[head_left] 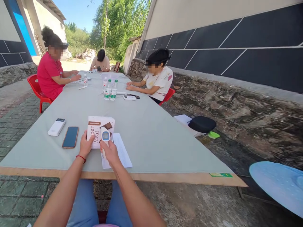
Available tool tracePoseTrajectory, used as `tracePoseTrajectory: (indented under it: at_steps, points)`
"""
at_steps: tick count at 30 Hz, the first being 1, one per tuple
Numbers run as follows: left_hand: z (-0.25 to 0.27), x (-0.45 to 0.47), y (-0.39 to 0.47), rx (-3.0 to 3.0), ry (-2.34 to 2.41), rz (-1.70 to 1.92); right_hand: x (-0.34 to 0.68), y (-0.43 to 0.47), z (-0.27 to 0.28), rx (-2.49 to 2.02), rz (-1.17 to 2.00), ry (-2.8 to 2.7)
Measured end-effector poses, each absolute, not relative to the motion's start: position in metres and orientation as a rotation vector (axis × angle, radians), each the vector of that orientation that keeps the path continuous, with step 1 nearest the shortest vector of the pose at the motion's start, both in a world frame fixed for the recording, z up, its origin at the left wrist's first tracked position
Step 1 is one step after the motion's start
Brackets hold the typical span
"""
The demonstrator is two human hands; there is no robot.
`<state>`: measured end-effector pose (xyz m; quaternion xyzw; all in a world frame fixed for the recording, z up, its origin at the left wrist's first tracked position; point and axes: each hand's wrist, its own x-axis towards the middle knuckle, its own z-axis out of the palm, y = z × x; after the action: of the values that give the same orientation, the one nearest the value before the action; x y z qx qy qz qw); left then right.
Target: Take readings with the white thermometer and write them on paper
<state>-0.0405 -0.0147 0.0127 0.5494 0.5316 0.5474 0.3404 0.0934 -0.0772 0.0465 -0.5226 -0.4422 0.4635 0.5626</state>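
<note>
My left hand [86, 144] grips the lower left side of a white and brown box [94, 130] printed "NutriMotion" and "Meal", which stands upright over the table near its front edge. In my right hand [110, 152] is a white handheld thermometer [105, 135] with a small blue-grey screen facing me. Its head is in front of the box and covers part of the print; whether the two touch I cannot tell. Partly behind my right hand lies a sheet of paper [121, 153] with faint lines. A phone [70, 137] and a white power bank [56, 127] lie left of my left hand.
Two green-capped water bottles [110, 92] stand mid-table beside a white device [129, 98]. Another bottle [85, 80] is farther left. People sit at the left [50, 69], far end [100, 61] and right [161, 77]. A blue round object [276, 179] is beyond the table's right corner.
</note>
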Motion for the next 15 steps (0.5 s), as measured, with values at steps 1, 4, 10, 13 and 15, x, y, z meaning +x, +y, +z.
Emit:
tracePoseTrajectory:
  at_steps: [1, 4, 10, 13, 15]
  points:
    - [0.013, -0.041, -0.015, 1.439, 1.382, 1.424, 0.094, -0.081, 0.050, -1.222, 1.127, -1.043]
    - [0.014, -0.041, -0.014, 1.476, 1.388, 1.412, 0.095, -0.100, 0.062, -1.173, 1.170, -1.082]
    - [0.014, -0.041, -0.012, 1.482, 1.370, 1.402, 0.102, -0.163, 0.081, -1.104, 1.266, -1.128]
    - [0.015, -0.041, -0.013, 1.500, 1.362, 1.412, 0.107, -0.187, 0.091, -1.067, 1.325, -1.168]
    - [0.015, -0.041, -0.013, 1.504, 1.363, 1.413, 0.111, -0.199, 0.100, -1.034, 1.366, -1.183]
